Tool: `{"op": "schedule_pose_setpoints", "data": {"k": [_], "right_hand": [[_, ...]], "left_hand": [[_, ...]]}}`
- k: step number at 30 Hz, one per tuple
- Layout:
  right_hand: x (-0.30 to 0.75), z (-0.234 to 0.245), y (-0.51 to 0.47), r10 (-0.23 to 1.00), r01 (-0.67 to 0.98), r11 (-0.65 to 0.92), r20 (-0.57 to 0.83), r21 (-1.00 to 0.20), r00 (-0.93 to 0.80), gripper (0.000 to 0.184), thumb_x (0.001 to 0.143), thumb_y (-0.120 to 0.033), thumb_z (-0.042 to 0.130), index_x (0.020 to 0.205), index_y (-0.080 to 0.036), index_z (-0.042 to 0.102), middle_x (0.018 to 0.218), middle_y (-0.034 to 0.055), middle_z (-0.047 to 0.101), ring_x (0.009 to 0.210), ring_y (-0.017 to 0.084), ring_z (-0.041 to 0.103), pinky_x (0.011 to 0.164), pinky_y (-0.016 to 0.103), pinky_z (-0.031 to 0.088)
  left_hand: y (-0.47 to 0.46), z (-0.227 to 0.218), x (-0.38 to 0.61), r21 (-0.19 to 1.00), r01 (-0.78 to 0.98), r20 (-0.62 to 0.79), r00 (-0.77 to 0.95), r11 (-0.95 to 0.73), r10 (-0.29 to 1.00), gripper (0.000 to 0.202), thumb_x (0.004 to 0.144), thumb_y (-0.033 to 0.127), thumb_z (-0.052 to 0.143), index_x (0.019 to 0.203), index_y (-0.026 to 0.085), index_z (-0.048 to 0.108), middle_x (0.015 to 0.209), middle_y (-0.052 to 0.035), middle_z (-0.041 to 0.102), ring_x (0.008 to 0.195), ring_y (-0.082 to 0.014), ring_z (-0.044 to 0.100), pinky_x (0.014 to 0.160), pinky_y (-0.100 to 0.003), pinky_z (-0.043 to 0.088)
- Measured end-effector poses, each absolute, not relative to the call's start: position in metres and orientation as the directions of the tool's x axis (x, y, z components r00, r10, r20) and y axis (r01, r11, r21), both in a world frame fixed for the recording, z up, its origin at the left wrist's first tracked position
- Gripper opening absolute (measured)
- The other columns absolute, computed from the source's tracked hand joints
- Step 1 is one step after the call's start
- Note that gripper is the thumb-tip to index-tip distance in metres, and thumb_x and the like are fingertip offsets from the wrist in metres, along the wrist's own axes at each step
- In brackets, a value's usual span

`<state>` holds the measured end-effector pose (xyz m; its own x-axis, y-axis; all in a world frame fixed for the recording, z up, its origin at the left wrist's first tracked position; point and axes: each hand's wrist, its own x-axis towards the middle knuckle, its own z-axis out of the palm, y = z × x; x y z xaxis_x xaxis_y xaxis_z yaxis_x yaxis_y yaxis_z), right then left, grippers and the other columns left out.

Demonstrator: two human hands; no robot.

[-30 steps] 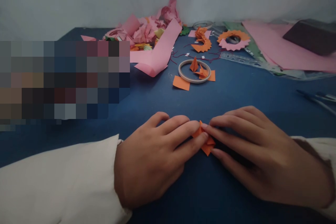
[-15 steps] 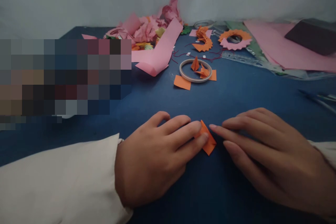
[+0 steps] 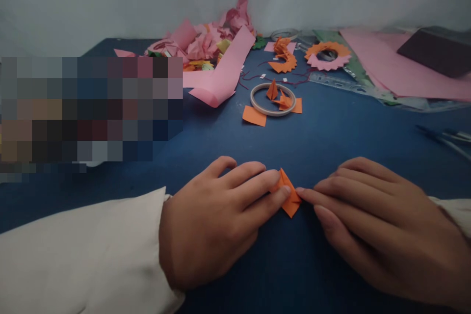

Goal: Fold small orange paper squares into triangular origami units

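On the blue table lies a small folded piece of orange paper [image 3: 292, 204], creased and pointed at its far and near ends. My left hand [image 3: 221, 216] presses it flat from the left, fingertips on its upper face, covering its left part. At the paper's right edge rests the index fingertip of my right hand [image 3: 382, 221]. The fingers of that hand are stretched out, with the thumb apart below them, and nothing is in its grasp.
Beyond my hands, a tape roll [image 3: 253, 103] surrounds small folded orange pieces; an orange square [image 3: 254, 116] lies beside it. Crumpled pink paper [image 3: 206, 44] is heaped behind. A spiky orange-and-pink ring [image 3: 327, 56], a clear ruler [image 3: 338, 83] and pink sheets [image 3: 390, 68] lie at the back right.
My right index fingertip has moved down along the orange paper's right edge and now touches it near the right corner. The left hand still presses the paper.
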<state>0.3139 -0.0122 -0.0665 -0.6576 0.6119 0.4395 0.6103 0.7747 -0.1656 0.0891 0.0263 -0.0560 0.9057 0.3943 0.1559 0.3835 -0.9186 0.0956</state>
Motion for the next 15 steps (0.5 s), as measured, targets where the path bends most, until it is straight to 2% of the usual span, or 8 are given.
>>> {"op": "schedule_pose_setpoints", "data": {"k": [10,15], "right_hand": [[0.3140,-0.0671,-0.0121,0.594,0.602,0.786,0.436,-0.138,-0.675,0.012,0.082,-0.009,0.051,0.086,-0.008,0.062,0.069,0.0059,0.057,0.064,0.017,0.047,0.061,0.037,0.038],[0.3137,-0.0673,-0.0111,0.595,0.600,0.786,0.440,-0.145,-0.673,0.012,0.083,-0.009,0.050,0.087,-0.009,0.061,0.070,0.0053,0.057,0.064,0.016,0.047,0.061,0.036,0.039]], "left_hand": [[0.0272,-0.0549,0.0896,0.083,0.372,0.171,0.908,-0.924,0.381,0.037,0.090,0.013,0.037,0.124,0.018,0.049,0.127,-0.0021,0.056,0.113,-0.0195,0.050,0.088,-0.037,0.040],[0.0252,-0.0561,0.0911,0.013,0.349,0.249,0.906,-0.937,0.341,0.031,0.090,0.012,0.039,0.116,0.010,0.056,0.117,-0.0053,0.063,0.107,-0.0208,0.056,0.081,-0.037,0.045]]}}
